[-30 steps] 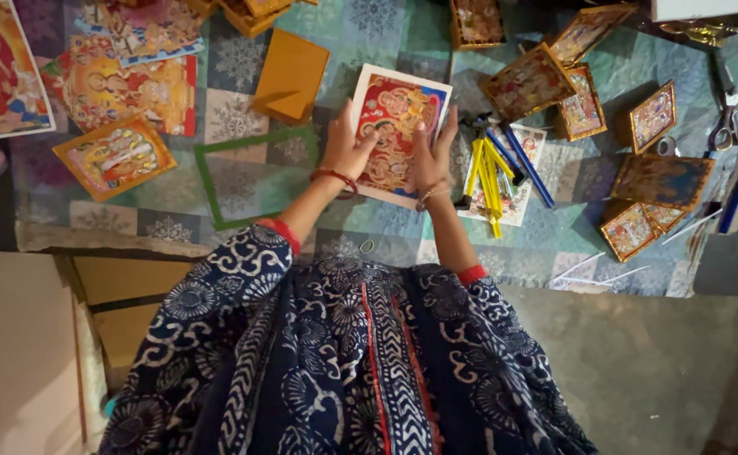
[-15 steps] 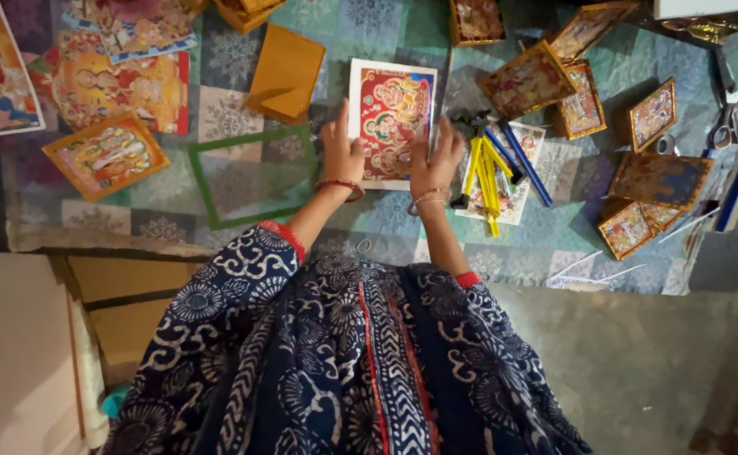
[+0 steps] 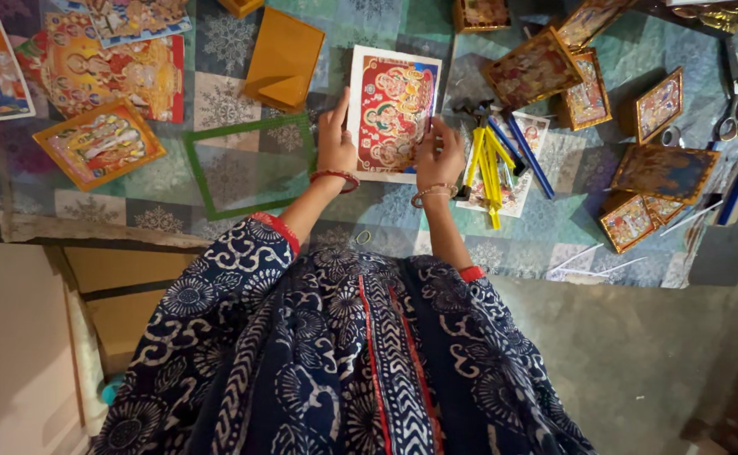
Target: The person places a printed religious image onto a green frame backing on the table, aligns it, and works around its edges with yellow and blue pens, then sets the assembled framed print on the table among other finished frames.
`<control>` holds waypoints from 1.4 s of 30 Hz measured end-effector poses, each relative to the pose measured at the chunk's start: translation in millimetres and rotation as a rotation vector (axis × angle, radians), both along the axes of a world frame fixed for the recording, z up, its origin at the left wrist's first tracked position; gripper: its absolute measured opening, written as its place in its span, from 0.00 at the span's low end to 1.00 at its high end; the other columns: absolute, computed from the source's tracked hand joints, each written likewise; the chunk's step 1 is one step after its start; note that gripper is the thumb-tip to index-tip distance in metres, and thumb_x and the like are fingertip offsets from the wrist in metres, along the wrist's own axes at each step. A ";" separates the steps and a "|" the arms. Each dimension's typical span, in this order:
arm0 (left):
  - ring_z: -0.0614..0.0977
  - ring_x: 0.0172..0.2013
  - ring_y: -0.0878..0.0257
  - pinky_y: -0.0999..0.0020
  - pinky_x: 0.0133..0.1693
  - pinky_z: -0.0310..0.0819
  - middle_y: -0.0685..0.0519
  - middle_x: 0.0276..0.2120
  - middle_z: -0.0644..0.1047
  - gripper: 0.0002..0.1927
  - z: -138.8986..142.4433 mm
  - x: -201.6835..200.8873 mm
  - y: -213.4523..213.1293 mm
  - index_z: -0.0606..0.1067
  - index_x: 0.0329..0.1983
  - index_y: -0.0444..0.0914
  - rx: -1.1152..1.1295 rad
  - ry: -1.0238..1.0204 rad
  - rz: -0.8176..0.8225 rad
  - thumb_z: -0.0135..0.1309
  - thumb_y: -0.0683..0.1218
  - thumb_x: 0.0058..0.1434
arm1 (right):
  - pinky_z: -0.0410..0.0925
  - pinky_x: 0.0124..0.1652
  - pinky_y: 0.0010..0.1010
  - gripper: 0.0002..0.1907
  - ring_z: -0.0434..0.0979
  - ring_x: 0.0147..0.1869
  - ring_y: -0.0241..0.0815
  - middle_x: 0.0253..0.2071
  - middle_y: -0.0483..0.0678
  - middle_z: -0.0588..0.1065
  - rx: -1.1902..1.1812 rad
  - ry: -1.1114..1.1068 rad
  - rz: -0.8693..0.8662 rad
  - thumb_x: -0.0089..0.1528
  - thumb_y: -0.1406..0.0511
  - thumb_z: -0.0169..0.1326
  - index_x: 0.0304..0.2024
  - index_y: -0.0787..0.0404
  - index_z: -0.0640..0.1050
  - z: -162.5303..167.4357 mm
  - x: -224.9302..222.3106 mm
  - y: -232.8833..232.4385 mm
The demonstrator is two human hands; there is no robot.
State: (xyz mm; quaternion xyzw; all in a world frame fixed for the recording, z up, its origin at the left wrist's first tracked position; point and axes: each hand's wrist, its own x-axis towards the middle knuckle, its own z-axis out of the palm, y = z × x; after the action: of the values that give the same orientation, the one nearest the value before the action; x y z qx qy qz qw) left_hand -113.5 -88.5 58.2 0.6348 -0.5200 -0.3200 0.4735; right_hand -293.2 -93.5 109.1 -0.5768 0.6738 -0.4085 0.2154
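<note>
A red and gold picture print with a white border (image 3: 392, 108) lies on the patterned cloth in front of me. My left hand (image 3: 335, 143) grips its left edge, forefinger stretched up along the side. On the print's right edge sits my right hand (image 3: 440, 156), fingers curled over the paper. Both wrists wear bangles. A green-edged glass pane (image 3: 249, 165) lies just left of my left hand. A bundle of yellow and blue sticks (image 3: 488, 160) lies just right of my right hand.
An orange backing board (image 3: 284, 59) lies above the pane. Framed pictures (image 3: 99, 141) and larger prints (image 3: 107, 72) fill the left; several small framed pictures (image 3: 662, 172) lie at the right. Scissors (image 3: 736, 114) rest at the far right. The cloth's front edge (image 3: 91, 227) runs below.
The print has turned from tilted to nearly square on the cloth. Both hands moved with it, the left sliding up its left edge.
</note>
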 end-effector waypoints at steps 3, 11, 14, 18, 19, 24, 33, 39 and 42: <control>0.73 0.55 0.47 0.61 0.61 0.66 0.44 0.54 0.73 0.48 -2.0 1.8 0.2 0.62 0.76 0.51 -0.008 0.020 -0.003 0.40 0.24 0.54 | 0.75 0.37 0.29 0.14 0.81 0.38 0.39 0.43 0.49 0.76 0.062 -0.128 -0.022 0.65 0.71 0.55 0.52 0.60 0.81 4.4 2.1 -2.0; 0.75 0.54 0.50 0.64 0.59 0.67 0.45 0.51 0.72 0.46 -2.3 3.2 1.4 0.63 0.75 0.53 0.062 0.065 -0.007 0.40 0.25 0.56 | 0.68 0.36 0.25 0.13 0.73 0.37 0.32 0.38 0.45 0.75 0.188 -0.435 -0.029 0.66 0.71 0.56 0.53 0.65 0.82 -5.5 -3.0 -15.8; 0.75 0.53 0.50 0.64 0.59 0.68 0.45 0.52 0.72 0.46 -2.8 3.2 2.0 0.63 0.75 0.53 0.073 0.079 -0.006 0.40 0.25 0.56 | 0.72 0.41 0.26 0.13 0.77 0.42 0.33 0.42 0.46 0.79 0.081 -0.432 -0.008 0.65 0.72 0.56 0.53 0.65 0.80 -6.8 -5.9 -13.9; 0.75 0.53 0.50 0.63 0.59 0.68 0.45 0.52 0.72 0.44 -3.5 3.8 2.0 0.63 0.76 0.52 0.048 0.062 -0.006 0.42 0.26 0.58 | 0.73 0.35 0.27 0.18 0.79 0.37 0.35 0.42 0.46 0.75 0.143 -0.224 0.015 0.59 0.73 0.56 0.52 0.63 0.80 0.5 -4.5 -0.8; 0.75 0.52 0.51 0.64 0.57 0.69 0.45 0.52 0.72 0.43 -3.8 3.5 2.6 0.63 0.75 0.52 0.059 0.089 -0.006 0.43 0.27 0.59 | 0.73 0.35 0.27 0.17 0.78 0.37 0.36 0.41 0.48 0.75 0.113 -0.129 0.015 0.59 0.72 0.59 0.52 0.63 0.80 2.2 -2.8 2.3; 0.76 0.49 0.53 0.66 0.52 0.73 0.46 0.52 0.72 0.39 -2.7 4.1 3.8 0.62 0.76 0.53 0.082 0.130 -0.014 0.45 0.30 0.64 | 0.73 0.34 0.27 0.15 0.79 0.35 0.37 0.44 0.50 0.72 0.121 -0.109 -0.024 0.62 0.71 0.60 0.52 0.62 0.81 0.4 0.9 8.9; 0.76 0.48 0.52 0.63 0.53 0.73 0.46 0.49 0.73 0.40 -1.3 1.1 3.4 0.64 0.75 0.53 0.021 0.046 0.041 0.48 0.30 0.62 | 0.73 0.39 0.28 0.13 0.80 0.37 0.37 0.41 0.49 0.75 0.075 -0.044 -0.021 0.62 0.72 0.57 0.48 0.60 0.82 -25.1 -13.8 20.5; 0.76 0.46 0.53 0.64 0.51 0.73 0.46 0.47 0.72 0.39 0.6 0.7 2.9 0.65 0.75 0.53 0.082 0.047 0.044 0.49 0.30 0.63 | 0.72 0.37 0.27 0.10 0.78 0.36 0.36 0.41 0.48 0.75 0.112 -0.092 -0.043 0.61 0.71 0.58 0.45 0.59 0.83 -24.6 -15.4 18.4; 0.76 0.45 0.54 0.65 0.49 0.74 0.46 0.49 0.72 0.38 0.9 1.1 2.3 0.64 0.74 0.53 0.065 0.050 0.037 0.49 0.30 0.63 | 0.70 0.37 0.27 0.10 0.75 0.36 0.36 0.40 0.48 0.74 0.097 -0.066 -0.011 0.61 0.72 0.58 0.44 0.59 0.84 -25.1 -16.4 18.4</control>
State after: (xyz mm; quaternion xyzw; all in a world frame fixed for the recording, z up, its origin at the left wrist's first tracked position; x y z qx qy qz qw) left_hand -112.3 -86.2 59.0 0.6511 -0.4857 -0.3436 0.4714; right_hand -309.6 -75.1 84.0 -0.5482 0.6885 -0.3954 0.2627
